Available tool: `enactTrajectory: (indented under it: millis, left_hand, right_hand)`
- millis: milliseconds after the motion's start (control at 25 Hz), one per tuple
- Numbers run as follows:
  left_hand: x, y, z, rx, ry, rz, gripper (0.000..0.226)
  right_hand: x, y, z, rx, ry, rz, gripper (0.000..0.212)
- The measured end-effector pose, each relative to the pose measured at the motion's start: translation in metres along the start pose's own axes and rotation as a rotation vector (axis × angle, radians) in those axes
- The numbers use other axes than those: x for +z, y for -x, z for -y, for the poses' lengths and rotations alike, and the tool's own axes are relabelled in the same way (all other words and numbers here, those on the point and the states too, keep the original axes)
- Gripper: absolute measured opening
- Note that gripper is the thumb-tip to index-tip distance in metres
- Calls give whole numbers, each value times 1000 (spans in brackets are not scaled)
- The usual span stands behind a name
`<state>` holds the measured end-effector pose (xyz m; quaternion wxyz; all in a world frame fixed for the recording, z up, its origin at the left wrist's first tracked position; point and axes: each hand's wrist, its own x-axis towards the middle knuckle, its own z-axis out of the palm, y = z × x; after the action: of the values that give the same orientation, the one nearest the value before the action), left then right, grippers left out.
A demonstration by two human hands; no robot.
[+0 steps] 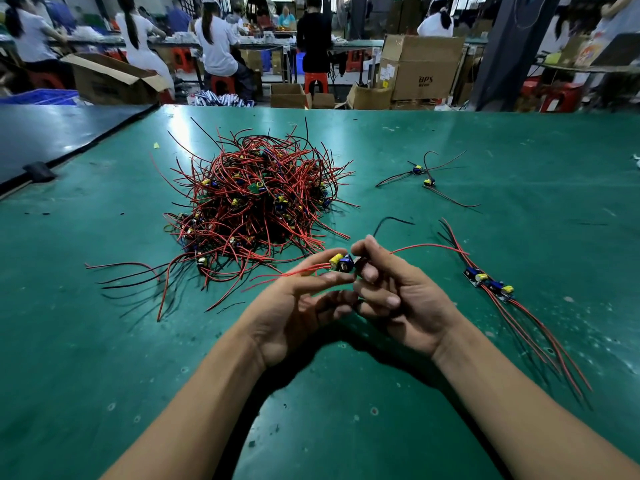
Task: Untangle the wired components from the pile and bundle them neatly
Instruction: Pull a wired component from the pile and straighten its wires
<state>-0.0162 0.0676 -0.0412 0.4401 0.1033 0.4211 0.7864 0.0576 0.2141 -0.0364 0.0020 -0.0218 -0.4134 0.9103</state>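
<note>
Bright overhead light washes the green tabletop (450,161), throwing pale glare along its far edge and soft shadows beneath both forearms (214,393). Edges bow from the wide lens; the workers (214,39) behind look soft, slightly blurred.

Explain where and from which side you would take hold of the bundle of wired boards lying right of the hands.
Probably at the boards themselves, pinching across the row's narrow width from above with the right hand, which is nearer. The boards lie in one line mid-bundle, while the red wires fan out loose at both ends and would slip apart.
</note>
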Motion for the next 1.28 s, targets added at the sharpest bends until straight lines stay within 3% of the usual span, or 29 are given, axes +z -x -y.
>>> enactTrajectory:
  millis: [80, 280, 360, 440, 600, 760, 920, 1040, 1160, 1280]
  left_hand:
    - [0, 1, -1, -69, -2, 44, 28]
    - [-4, 4, -5, -47, -22, 120, 20]
    - [-5, 4, -2, -11, -37, 124, 8]
    - [-4, 1, 1, 20, -68, 68, 10]
    - [-3, -3, 5, 52, -184, -11, 40]
    - [-1, -4, 10, 103, -297, -48, 25]
    - [-1, -4, 9, 108, -364, -73, 23]
    - [-1, -4, 9, 107, -354, -60, 28]
    - [-1, -3, 10, 127, -401, -26, 19]
    - [0, -4, 10, 129, -416, -42, 18]
  right_hand:
    - [1, 4, 0, 67, -12, 65, 20]
    - [-3, 0, -2, 128, 40, -43, 18]
    - [-6, -2, -3, 116, 52, -76, 30]
    - [-7, -5, -5, 70, 123, -115, 43]
    - [-6, -6, -13, -31, 340, -186, 31]
    - [-8, -2, -14, -94, 607, -247, 21]
    - [-8, -3, -13, -162, 623, -329, 4]
    - [-7, -3, -11, -157, 581, -345, 8]
    - [-7, 0, -10, -93, 556, -266, 22]
    - [-7, -1, -13, -107, 569, -285, 13]
